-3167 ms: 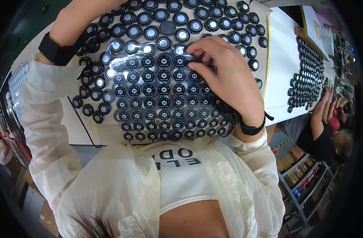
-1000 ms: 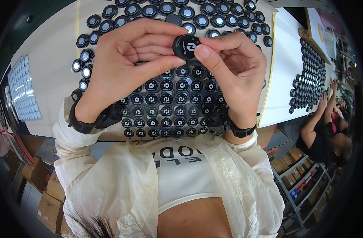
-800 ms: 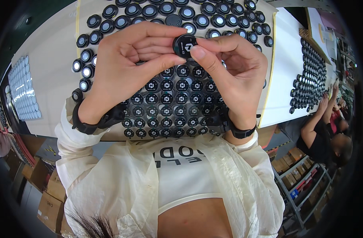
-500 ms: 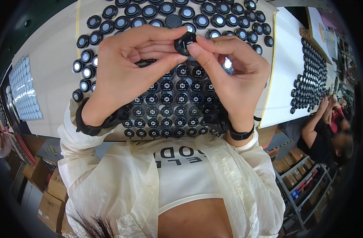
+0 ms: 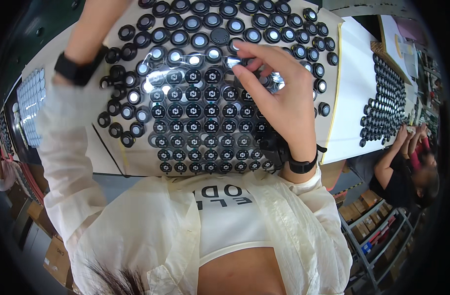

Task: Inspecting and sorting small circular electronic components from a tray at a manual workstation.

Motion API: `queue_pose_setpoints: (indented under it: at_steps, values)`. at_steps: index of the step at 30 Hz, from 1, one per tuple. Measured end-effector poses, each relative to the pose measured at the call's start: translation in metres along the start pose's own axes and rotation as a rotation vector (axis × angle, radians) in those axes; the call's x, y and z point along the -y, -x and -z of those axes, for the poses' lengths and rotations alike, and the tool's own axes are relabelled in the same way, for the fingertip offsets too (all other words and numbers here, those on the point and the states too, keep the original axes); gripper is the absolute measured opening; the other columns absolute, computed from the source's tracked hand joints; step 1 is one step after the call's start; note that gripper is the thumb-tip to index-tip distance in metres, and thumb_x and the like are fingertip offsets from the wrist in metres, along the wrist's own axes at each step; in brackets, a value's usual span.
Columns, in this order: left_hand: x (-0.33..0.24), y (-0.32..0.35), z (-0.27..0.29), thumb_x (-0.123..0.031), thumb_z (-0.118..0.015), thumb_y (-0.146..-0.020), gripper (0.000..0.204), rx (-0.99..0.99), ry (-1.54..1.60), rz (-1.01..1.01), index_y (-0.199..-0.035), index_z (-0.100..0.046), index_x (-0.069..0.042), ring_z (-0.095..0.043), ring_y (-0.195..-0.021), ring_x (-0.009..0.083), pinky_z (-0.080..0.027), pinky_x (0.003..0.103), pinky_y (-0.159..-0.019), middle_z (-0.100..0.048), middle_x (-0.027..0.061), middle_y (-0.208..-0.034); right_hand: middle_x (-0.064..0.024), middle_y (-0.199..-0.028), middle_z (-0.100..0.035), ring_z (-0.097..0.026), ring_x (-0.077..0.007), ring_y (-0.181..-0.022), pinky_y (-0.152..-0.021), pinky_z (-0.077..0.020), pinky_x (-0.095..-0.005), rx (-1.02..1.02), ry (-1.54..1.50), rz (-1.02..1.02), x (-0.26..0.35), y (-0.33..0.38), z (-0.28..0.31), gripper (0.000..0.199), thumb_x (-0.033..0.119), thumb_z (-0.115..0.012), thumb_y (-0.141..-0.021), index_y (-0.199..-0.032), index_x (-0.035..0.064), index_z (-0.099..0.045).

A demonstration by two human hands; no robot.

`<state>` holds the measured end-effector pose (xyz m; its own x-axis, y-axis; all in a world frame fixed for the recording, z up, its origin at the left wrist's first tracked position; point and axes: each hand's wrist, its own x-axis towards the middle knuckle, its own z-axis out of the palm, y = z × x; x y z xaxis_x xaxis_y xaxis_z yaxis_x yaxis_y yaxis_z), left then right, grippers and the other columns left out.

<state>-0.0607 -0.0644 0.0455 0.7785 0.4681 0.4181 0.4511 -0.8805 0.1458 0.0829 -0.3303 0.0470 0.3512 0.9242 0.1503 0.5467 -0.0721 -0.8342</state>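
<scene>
Reaching: right hand stretches over the far middle of the bench, fingers loosely spread and curved, tips down among the round black caps.
Hold: whether the fingertips pinch a cap or only touch one cannot be told; glare on the shiny tops blurs that spot.
Left hand: cut off by the far edge of the picture; only the forearm and black wristband show at far left, so its state cannot be told.
Caps: packed rows fill the middle of the bench, looser shiny-topped ones ringing the far and left sides; the palm hides several on the right of the block.
Hard to read: a sheet of small pale discs at far left is bent by the lens; a second batch of black caps lies far right beside another person's hands.
Change: half a second ago both hands met over the block, holding one cap between them; now the left has swung away to the far left and the right is low among the rows.
</scene>
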Motion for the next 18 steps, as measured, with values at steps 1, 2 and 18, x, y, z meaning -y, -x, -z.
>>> queue_pose_setpoints:
  at_steps: [1, 2, 18]
  values:
    - [0.022, -0.005, -0.01, -0.002, -0.064, -0.078, 0.022, -0.003, -0.002, -0.002, -0.099, -0.071, 0.0, -0.067, -0.092, 0.0347, -0.053, 0.043, -0.084, -0.07, 0.0188, -0.096, -0.0118, -0.092, -0.069, -0.065, -0.02, -0.074, -0.067, -0.052, -0.0293, 0.056, 0.032, -0.027, 0.0, 0.0, 0.002, 0.031, 0.007, -0.074, -0.081, -0.111, 0.0032, -0.071]
    - [0.042, -0.008, -0.02, -0.002, -0.063, -0.079, 0.023, 0.065, -0.086, -0.047, -0.1, -0.071, 0.0, -0.067, -0.093, 0.0349, -0.053, 0.043, -0.084, -0.07, 0.0191, -0.097, -0.0118, -0.092, -0.069, -0.065, -0.02, -0.074, -0.067, -0.052, -0.0293, 0.053, 0.033, -0.026, 0.001, 0.001, 0.003, 0.031, 0.007, -0.074, -0.081, -0.111, 0.0032, -0.071]
    - [0.002, 0.018, -0.008, -0.029, -0.073, -0.083, 0.032, 0.282, 0.146, 0.189, -0.089, -0.063, 0.0, -0.066, -0.078, 0.0404, -0.053, 0.045, -0.073, -0.067, 0.0232, -0.08, -0.0122, -0.092, -0.065, -0.065, -0.0258, -0.081, -0.073, -0.053, -0.034, 0.346, 0.24, 0.029, 0.005, -0.012, -0.021, 0.022, 0.005, -0.074, -0.081, -0.101, 0.0016, -0.066]
